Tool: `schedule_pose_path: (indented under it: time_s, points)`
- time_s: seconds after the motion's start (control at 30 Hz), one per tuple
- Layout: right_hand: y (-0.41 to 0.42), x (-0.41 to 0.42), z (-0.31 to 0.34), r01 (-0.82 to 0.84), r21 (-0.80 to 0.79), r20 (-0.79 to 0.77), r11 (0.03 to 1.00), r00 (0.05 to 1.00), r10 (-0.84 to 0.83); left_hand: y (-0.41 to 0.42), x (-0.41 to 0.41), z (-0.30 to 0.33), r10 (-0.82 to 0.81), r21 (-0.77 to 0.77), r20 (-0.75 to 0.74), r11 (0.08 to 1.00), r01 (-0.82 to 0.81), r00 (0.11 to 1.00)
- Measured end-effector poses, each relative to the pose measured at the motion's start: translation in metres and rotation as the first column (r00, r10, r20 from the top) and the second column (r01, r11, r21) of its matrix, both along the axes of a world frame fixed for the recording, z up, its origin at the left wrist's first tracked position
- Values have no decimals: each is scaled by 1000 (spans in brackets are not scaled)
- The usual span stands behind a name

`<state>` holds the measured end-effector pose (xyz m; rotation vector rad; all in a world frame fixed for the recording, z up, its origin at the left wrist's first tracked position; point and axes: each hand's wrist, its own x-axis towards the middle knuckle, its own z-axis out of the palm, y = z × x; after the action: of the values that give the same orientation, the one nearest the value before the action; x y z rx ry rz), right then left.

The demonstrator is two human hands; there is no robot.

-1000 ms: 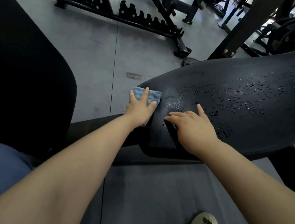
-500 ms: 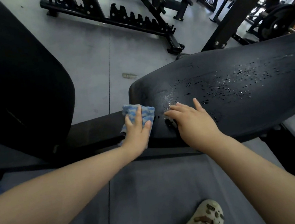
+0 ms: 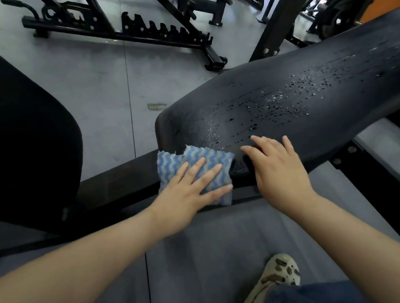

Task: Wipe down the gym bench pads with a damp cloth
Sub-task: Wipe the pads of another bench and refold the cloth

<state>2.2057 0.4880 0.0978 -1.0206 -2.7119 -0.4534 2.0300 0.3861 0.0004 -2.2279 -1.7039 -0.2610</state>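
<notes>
Head view: we wipe the pad's (image 3: 289,102) near end
Left hand (image 3: 187,196) presses the cloth (image 3: 192,162) flat-fingered, right hand (image 3: 278,168) spread, bracing; droplets (image 3: 277,104) at frame right could get missed

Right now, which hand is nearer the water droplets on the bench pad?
Right. The right hand rests on the bench pad just below the water droplets; the left hand presses the cloth at the pad's end, farther off.

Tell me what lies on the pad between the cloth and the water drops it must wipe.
The right hand does: it rests on the pad's near edge, just right of the cloth under the left hand. Farther back, the way to the drops looks bare.
</notes>
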Motion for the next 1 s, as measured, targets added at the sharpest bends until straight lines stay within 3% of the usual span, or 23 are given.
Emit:
schedule_pose_path:
  time_s: [0.07,0.23,0.47,0.63,0.87,1.0]
  points:
    - [1,14,-1,64,44,-11,997,998,-63,5,-7,2,39,-8,-23,999,-40,999]
    - [4,42,11,235,31,50,971,970,-236,18,13,2,214,-9,132,977,-215,968]
    - [31,58,29,39,92,84,995,995,-47,50,64,29,237,25,222,968,-248,946]
    - [48,66,41,-36,48,-45,998,998,38,77,101,48,263,18,181,962,-271,947]
    - [61,78,46,-189,-17,-153,982,971,184,97,136,77,308,-109,161,950,-293,938]
    - [74,91,54,-206,-47,-254,977,949,188,115,166,99,359,-162,177,929,-333,916]
